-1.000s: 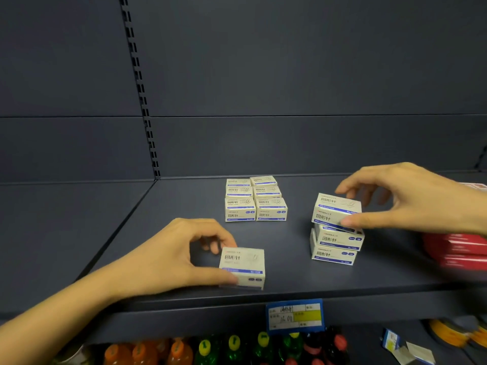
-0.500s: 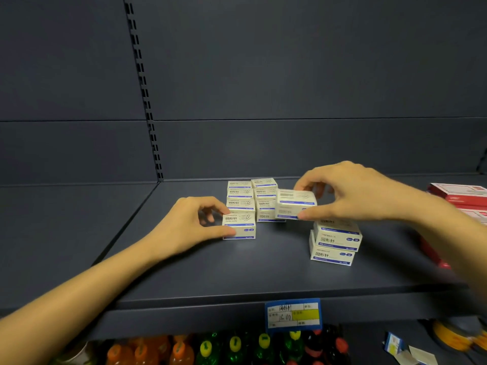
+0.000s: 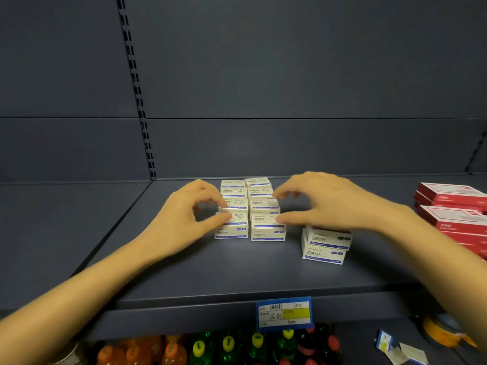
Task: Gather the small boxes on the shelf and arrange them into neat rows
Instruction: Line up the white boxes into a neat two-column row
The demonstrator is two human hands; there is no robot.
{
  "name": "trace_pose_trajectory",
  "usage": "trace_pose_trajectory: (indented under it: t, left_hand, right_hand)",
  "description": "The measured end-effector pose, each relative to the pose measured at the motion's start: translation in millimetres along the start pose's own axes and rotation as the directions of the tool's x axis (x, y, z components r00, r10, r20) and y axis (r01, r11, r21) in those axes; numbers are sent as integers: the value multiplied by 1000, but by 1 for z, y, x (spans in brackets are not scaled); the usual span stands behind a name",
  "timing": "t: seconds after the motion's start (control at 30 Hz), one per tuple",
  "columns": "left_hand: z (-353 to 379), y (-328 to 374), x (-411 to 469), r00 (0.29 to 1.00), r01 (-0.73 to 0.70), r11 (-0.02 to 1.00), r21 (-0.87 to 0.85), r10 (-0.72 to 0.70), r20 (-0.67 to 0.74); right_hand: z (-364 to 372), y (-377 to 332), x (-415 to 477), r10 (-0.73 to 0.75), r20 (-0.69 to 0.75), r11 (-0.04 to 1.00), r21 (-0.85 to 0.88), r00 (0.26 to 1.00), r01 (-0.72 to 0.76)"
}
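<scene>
Onto the shelf (image 3: 237,272) the right front box (image 3: 266,222) has come down from the air, heading the right row of small boxes (image 3: 233,191). My right grip (image 3: 329,204) pinches it between thumb and fingers. My left grip (image 3: 183,218) pinches the left front box (image 3: 232,219), just beside. A two-box stack (image 3: 326,245) stands apart to the right.

Left hand (image 3: 184,219), right hand (image 3: 326,204) forward, fingers in pincer curl.
</scene>
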State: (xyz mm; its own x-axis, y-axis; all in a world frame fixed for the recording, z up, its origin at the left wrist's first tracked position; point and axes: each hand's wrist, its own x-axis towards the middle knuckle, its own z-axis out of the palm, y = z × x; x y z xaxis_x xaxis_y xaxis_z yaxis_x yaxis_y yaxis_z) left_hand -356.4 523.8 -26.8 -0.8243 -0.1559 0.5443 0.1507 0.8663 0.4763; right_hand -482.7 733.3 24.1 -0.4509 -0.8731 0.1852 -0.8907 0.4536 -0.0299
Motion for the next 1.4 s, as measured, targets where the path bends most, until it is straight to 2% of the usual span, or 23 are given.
trace_pose_trajectory:
  t: [0.1, 0.23, 0.3, 0.37, 0.53, 0.7, 0.87, 1.0, 1.17, 1.27, 1.4]
  left_hand:
    - [2, 14, 4, 999, -46, 999, 8, 46, 26]
    - [12, 34, 7, 991, -101, 995, -25, 103, 87]
    - [21, 43, 9, 984, -114, 992, -52, 120, 133]
    - [32, 52, 12, 974, -122, 991, -58, 131, 186]
    - [61, 65, 23, 939, -163, 985, 54, 138, 314]
    - [69, 73, 26, 909, -224, 969, 105, 170, 380]
    - [31, 63, 4, 948, -146, 988, 49, 126, 292]
    - [-10, 45, -25, 982, -31, 999, 25, 26, 185]
    - [-16, 25, -47, 977, 80, 992, 101, -98, 187]
    - [-12, 22, -49, 982, 85, 990, 109, -101, 156]
    - [-7, 19, -48, 995, 9, 989, 147, -24, 99]
  right_hand:
    - [-15, 20, -29, 40, -39, 996, 85, 998, -37]
    - [-13, 37, -60, 84, 46, 995, 41, 995, -86]
    - [-4, 37, -65, 88, 39, 991, 102, 995, -91]
    - [0, 38, -69, 103, -30, 975, 203, 994, -95]
    - [-11, 45, -86, 174, -244, 931, 357, 954, -78]
    - [-15, 43, -93, 195, -279, 921, 382, 940, -77]
    - [-10, 33, -87, 171, -257, 908, 416, 951, -50]
    - [1, 21, -75, 99, -203, 906, 423, 974, -4]
    - [23, 3, -55, 11, -95, 912, 409, 995, 29]
    - [33, -4, -47, 0, -69, 922, 385, 998, 27]
    - [41, -9, -42, 34, -110, 945, 326, 993, 4]
